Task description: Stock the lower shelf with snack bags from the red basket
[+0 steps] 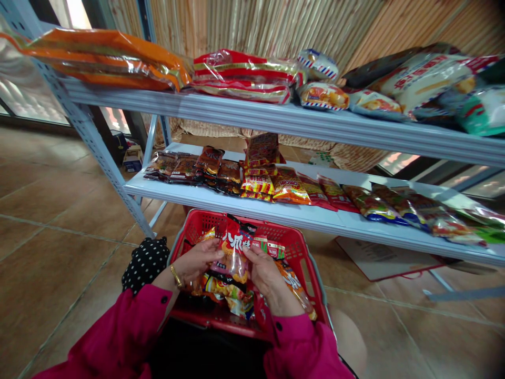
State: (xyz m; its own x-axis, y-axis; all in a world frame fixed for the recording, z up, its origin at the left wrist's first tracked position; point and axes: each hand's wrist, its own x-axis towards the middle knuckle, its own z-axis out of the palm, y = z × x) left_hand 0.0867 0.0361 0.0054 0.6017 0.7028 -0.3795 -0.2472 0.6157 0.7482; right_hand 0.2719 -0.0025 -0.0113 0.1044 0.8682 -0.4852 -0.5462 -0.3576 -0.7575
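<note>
Red pkt, held btwn both hands

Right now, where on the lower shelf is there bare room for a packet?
The lower shelf shows bare strips behind the flat red packets and a small corner left of the dark packets. Crowded: the shelf's middle, with piled packets, and the basket, beneath the held packet between left hand and right hand.
</note>
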